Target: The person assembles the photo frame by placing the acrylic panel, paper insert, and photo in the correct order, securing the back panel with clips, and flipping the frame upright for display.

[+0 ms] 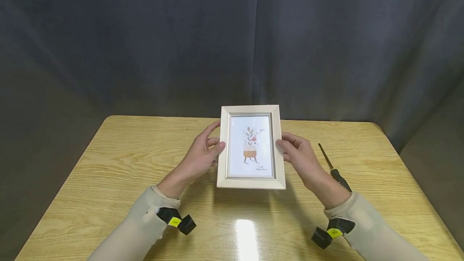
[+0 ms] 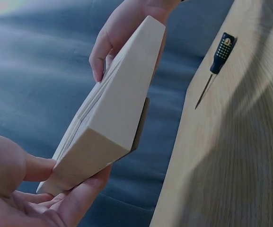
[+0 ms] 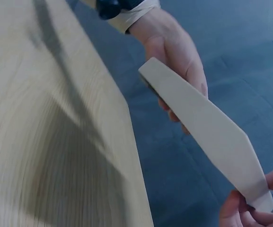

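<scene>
A cream picture frame [image 1: 250, 183] is held up above the table, its front toward the head camera. Behind its pane shows a print of a potted plant on a legged stand. My left hand [image 1: 201, 150] grips the left side, thumb on the front and fingers behind. On the opposite side my right hand [image 1: 301, 154] pinches the edge the same way. In the left wrist view the thick side of the picture frame [image 2: 122, 106] shows, with a dark backing edge behind it. The right wrist view has the picture frame [image 3: 207, 127] edge-on between both hands.
A screwdriver [image 1: 337, 174] with a black handle lies on the wooden table [image 1: 119, 172], to the right, partly behind the right forearm. A dark grey curtain [image 1: 163, 51] hangs behind the table's far edge. Glare marks the front middle of the tabletop.
</scene>
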`<state>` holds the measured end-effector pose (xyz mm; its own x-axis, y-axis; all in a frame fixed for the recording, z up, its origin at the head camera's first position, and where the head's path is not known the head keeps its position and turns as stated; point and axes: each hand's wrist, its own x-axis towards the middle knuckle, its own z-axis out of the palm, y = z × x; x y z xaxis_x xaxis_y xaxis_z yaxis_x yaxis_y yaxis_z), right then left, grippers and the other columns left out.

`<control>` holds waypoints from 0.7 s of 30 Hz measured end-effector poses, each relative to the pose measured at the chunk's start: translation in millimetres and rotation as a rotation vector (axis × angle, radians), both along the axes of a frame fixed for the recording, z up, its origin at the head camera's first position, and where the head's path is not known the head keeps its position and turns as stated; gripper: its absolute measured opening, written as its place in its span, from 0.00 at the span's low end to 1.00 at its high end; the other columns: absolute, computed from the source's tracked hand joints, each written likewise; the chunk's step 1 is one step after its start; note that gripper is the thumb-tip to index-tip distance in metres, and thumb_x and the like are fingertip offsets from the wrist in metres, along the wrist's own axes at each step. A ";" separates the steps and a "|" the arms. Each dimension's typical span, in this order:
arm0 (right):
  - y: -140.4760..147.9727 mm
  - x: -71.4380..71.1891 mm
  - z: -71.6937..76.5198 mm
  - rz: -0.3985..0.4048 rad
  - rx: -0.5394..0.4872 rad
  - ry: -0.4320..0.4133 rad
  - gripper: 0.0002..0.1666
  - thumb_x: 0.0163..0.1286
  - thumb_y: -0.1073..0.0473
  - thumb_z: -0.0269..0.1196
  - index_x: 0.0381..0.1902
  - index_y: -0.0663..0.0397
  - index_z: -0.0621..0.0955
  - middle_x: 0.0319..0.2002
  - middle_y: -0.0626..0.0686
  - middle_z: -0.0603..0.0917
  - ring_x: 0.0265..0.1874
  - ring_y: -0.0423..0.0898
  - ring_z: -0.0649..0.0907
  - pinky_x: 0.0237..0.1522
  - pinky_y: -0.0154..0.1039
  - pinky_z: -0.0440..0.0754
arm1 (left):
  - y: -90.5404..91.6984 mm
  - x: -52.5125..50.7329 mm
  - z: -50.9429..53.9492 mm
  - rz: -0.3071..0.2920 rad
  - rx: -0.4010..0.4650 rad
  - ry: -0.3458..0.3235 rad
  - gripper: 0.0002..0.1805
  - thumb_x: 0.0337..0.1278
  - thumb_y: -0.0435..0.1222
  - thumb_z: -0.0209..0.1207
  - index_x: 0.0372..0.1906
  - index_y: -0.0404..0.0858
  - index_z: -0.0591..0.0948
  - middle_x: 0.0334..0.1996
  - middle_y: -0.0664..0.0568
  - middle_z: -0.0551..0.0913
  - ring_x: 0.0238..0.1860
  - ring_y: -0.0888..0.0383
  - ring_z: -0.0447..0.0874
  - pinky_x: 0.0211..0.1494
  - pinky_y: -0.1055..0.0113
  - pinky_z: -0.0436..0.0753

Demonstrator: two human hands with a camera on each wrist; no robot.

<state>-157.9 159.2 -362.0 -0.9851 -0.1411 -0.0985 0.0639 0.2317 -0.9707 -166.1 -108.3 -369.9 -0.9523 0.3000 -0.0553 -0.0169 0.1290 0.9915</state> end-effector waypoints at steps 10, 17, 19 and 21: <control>3.8 -3.8 -11.6 -0.022 0.168 0.077 0.29 0.79 0.56 0.54 0.70 0.68 0.71 0.60 0.68 0.81 0.47 0.44 0.84 0.44 0.28 0.84 | 0.9 -1.3 -7.0 0.018 -0.089 0.021 0.36 0.76 0.32 0.51 0.81 0.44 0.51 0.47 0.37 0.83 0.30 0.61 0.84 0.32 0.64 0.85; 4.5 -4.7 -21.4 0.000 0.148 0.082 0.28 0.78 0.58 0.55 0.69 0.70 0.71 0.58 0.70 0.82 0.45 0.43 0.85 0.41 0.29 0.85 | 1.5 -2.5 -16.7 0.018 -0.139 0.018 0.37 0.75 0.33 0.52 0.81 0.40 0.51 0.53 0.36 0.81 0.37 0.57 0.88 0.39 0.59 0.89; 3.7 -4.9 -23.4 0.006 0.136 0.079 0.28 0.78 0.58 0.55 0.68 0.72 0.71 0.57 0.71 0.82 0.44 0.43 0.86 0.41 0.29 0.85 | 1.3 -2.7 -19.0 0.013 -0.145 0.019 0.37 0.74 0.32 0.52 0.81 0.40 0.50 0.55 0.35 0.80 0.36 0.58 0.86 0.38 0.60 0.89; 3.2 -5.3 -25.1 0.008 0.133 0.070 0.28 0.78 0.59 0.54 0.68 0.73 0.71 0.58 0.71 0.82 0.44 0.44 0.86 0.40 0.29 0.85 | 1.3 -2.9 -21.2 -0.001 -0.144 0.012 0.38 0.74 0.32 0.51 0.82 0.40 0.49 0.55 0.35 0.78 0.32 0.59 0.84 0.37 0.61 0.87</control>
